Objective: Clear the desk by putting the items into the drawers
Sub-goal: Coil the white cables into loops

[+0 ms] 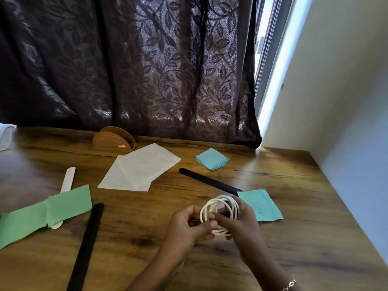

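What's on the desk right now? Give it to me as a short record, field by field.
hands: left hand and right hand together hold a coiled white cable
papers: white sheet, green sheet, blue square pad, teal note
strips: two black strips, one white strip partly under the green sheet
back edge: brown holder
surface: wooden desk
drawers: not in view
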`<state>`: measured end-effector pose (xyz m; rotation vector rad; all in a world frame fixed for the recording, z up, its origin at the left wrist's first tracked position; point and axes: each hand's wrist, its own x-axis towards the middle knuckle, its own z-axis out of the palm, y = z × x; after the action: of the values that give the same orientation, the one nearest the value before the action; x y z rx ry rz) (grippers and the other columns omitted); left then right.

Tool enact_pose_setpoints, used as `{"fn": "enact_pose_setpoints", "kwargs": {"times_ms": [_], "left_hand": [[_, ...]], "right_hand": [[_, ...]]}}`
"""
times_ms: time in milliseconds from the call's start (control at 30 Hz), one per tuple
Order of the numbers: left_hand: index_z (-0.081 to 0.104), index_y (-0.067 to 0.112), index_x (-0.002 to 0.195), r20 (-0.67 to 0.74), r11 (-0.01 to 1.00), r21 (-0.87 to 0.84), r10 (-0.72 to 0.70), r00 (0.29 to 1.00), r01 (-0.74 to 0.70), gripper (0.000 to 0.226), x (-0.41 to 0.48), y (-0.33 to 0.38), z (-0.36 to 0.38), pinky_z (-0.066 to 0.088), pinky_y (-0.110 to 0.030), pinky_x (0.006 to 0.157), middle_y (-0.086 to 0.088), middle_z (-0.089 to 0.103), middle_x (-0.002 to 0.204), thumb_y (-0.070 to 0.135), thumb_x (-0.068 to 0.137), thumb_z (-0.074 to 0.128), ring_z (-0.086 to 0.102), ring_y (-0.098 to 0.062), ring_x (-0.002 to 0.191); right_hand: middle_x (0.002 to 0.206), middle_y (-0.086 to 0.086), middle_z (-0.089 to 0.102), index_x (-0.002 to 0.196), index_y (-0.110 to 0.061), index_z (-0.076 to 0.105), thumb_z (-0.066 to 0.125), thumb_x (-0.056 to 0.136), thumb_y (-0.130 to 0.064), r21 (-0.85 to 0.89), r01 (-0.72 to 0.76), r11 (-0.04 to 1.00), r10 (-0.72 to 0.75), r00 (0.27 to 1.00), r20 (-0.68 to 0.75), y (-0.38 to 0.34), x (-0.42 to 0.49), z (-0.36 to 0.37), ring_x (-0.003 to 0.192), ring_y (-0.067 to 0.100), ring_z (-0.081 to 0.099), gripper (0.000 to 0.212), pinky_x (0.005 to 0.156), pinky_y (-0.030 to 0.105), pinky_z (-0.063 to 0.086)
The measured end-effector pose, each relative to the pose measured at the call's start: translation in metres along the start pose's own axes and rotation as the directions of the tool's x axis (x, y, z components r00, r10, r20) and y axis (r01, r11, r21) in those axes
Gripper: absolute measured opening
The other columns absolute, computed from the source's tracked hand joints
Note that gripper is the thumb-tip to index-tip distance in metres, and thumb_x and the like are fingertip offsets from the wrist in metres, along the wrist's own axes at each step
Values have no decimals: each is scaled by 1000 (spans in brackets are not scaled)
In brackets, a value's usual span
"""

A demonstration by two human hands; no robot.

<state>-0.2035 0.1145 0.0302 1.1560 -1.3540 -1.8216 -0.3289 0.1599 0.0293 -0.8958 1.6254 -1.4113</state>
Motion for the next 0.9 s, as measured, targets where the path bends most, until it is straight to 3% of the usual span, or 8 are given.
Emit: {"fn": "enact_pose_setpoints", "kwargs": {"times_ms": [133,267,333,400,500,633,767,900], "left_hand": [[59,15,106,17,985,-155,-68,998,70,26,1,-3,2,58,-32,64,-9,72,96,9,81,62,71,-20,82],[67,8,92,38,988,-130,-79,996,84,12,0,-7,12,55,-23,53,-7,74,78,3,84,59,71,-15,68],[67,6,90,40,992,-100,-72,997,76,10,1,-11,18,54,-22,52,-11,72,82,2,84,60,69,-14,65],[68,5,90,74,995,-73,-66,995,72,10,3,-16,26,55,-23,54,-14,71,86,5,86,59,68,-14,67],[67,6,87,155,992,-69,-97,983,109,20,5,-23,41,56,-24,57,-7,71,74,11,93,49,67,-10,63],[66,5,86,282,984,46,-179,943,173,25,6,-33,67,57,-23,61,-10,69,79,11,96,44,66,-11,64],[66,2,99,361,967,195,-226,905,163,20,6,-44,97,54,-17,55,-11,68,82,4,95,46,64,-10,62],[64,14,83,397,960,255,-210,893,113,19,6,-54,120,53,-20,54,-4,66,74,1,91,52,63,-9,58]], "right_hand": [[78,3,71,97,-14,62,72,74,-8,67,-134,989,124,981,147,-4,0,-11,66,9,68,26,52,17,49],[84,5,70,105,-15,57,59,86,-24,111,-259,960,230,947,225,1,-5,-28,73,15,66,22,60,26,53],[82,7,69,106,-14,55,49,93,-25,90,-277,957,254,945,204,5,-8,-37,72,15,64,18,62,28,53],[83,9,70,105,-12,55,44,96,-23,73,-254,964,243,960,140,11,-12,-48,71,16,65,18,61,28,52],[82,6,65,98,-10,57,45,96,-20,32,-200,979,199,980,12,19,-20,-63,69,13,61,15,60,25,51],[77,-1,65,93,-23,64,50,93,-11,-120,-150,981,137,985,-109,32,-36,-90,69,10,64,18,62,23,51],[83,-3,70,99,-21,68,58,89,-11,-377,-183,908,95,966,-241,50,-50,-123,74,8,65,18,67,26,51],[85,2,71,90,-16,69,68,80,-11,-377,-265,887,98,908,-408,64,-61,-147,81,16,67,11,77,37,54]]}}
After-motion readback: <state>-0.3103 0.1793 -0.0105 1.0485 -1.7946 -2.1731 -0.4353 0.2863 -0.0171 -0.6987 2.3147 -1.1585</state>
